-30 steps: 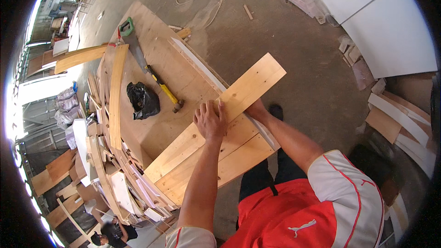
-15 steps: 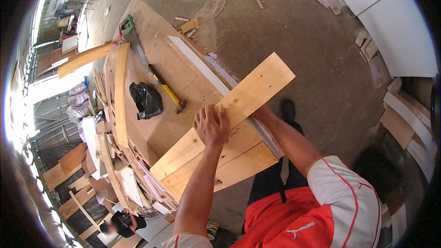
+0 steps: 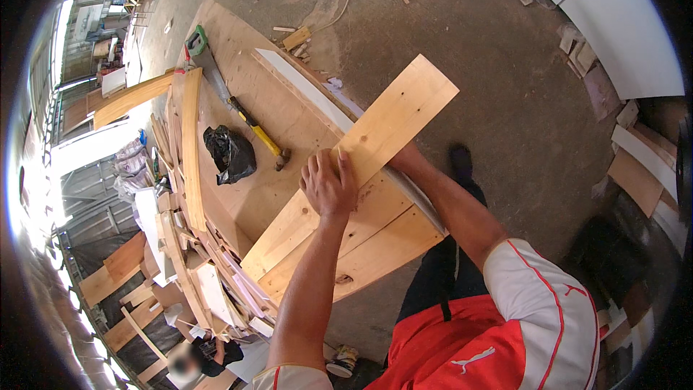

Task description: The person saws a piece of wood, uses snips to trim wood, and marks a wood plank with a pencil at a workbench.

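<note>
Pale yellow pine plank [image 3: 361, 155] with dark knots, tan plywood tabletop [image 3: 238, 79], hammer [image 3: 256, 132] with yellow-and-black handle, glossy black plastic bag [image 3: 229, 153], green-handled handsaw [image 3: 202, 54], red shirt [image 3: 469, 343] with white sleeves, grey concrete floor [image 3: 491, 50]

Count: two hands on the work, left hand [image 3: 328, 186] and right hand [image 3: 406, 161]. One long pale plank [image 3: 361, 162] on top, two more planks [image 3: 382, 235] under it at the near edge of the workbench [image 3: 238, 65]. One yellow-handled hammer [image 3: 256, 132], one handsaw [image 3: 206, 61], one black bag [image 3: 229, 153].
</note>
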A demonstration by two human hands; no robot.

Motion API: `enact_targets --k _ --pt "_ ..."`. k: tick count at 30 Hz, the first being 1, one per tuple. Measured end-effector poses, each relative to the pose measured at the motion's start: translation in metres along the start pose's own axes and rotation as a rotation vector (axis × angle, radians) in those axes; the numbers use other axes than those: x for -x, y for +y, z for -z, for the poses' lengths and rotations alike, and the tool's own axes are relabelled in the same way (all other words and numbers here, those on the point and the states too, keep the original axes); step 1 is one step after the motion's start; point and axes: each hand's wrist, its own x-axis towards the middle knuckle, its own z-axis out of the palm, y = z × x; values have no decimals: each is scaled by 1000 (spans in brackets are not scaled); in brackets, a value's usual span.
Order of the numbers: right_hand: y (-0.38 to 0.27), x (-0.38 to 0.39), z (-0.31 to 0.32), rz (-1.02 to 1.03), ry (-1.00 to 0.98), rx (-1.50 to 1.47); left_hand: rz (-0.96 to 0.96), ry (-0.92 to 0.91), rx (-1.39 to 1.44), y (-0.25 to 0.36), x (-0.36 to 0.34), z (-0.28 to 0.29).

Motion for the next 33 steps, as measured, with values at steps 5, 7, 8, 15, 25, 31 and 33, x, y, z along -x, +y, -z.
enact_targets --k 5,7,8,15,25,31,33 --pt "18 -4 -3 39 -1 -63 9 -14 -9 4 -2 3" --pt "20 -5 1 133 -55 50 5 -11 -4 4 -2 3" --pt "21 -6 1 134 -51 48 10 -9 7 4 -3 4" --pt "1 1 9 50 -50 -149 51 -60 -33 2 -3 1" --pt "8 25 2 3 17 -196 45 -39 10 4 0 2" --pt "2 27 -2 -3 26 -289 50 -22 -17 -2 0 -2" --pt "-3 29 1 -14 8 -319 53 -47 -19 -2 0 -3"
